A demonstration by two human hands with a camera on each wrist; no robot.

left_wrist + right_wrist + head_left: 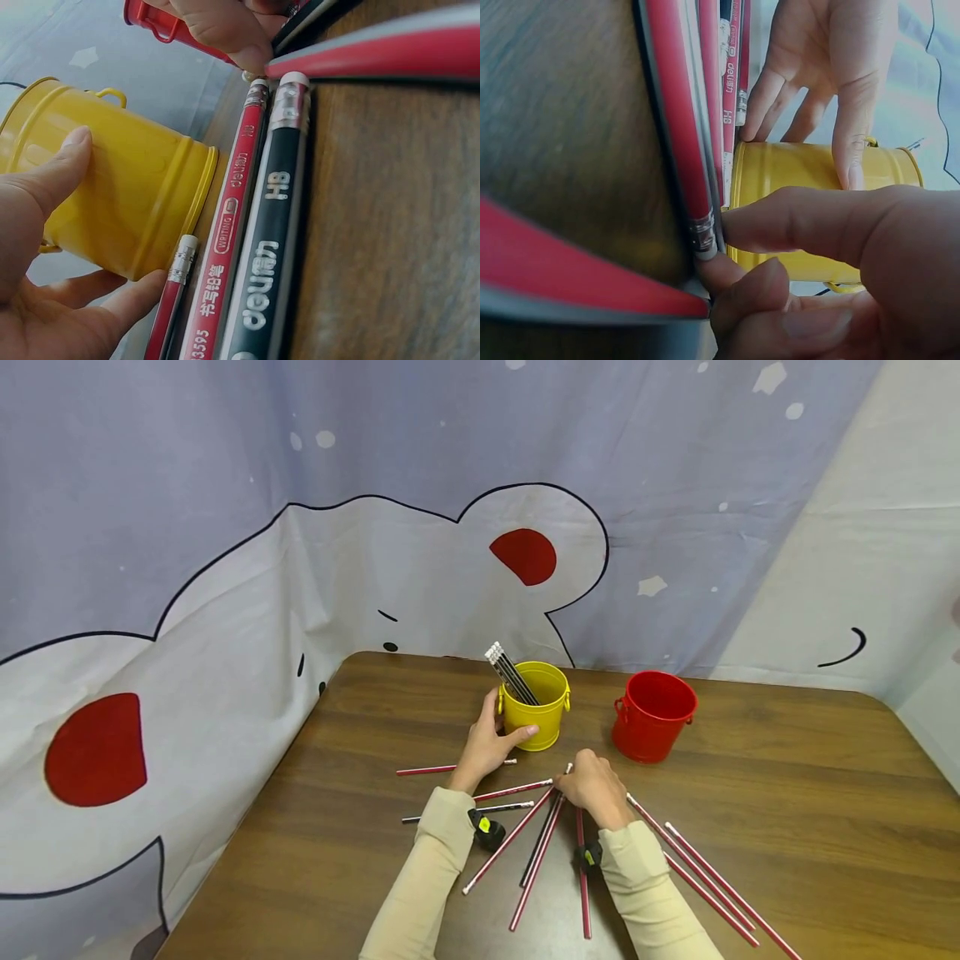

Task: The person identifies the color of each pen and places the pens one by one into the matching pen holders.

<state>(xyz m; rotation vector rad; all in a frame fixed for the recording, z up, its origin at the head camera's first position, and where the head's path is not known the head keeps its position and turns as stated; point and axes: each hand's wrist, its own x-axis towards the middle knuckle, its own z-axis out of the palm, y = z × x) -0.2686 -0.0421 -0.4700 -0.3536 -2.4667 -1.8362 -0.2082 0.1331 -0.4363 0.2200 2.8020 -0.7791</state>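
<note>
My left hand (491,739) holds the yellow bucket (551,722) from its left side, thumb across the front and fingers round behind. Black pencils (517,681) with white erasers stand tilted in it. My right hand (592,785) is lowered over the pencils on the table, just in front of the bucket. Its thumb and fingertips pinch a black pencil (311,26) near its end. A red pencil's eraser end (703,240) lies right at those fingertips. Between the hands, several red pencils (510,839) and another black pencil (274,202) lie on the wood.
A red bucket (654,718) stands to the right of the yellow one. More red pencils (712,868) lie by the right forearm, and another red pencil (423,770) lies left of the left wrist. Behind the brown table (810,760) hangs a patterned cloth (420,443).
</note>
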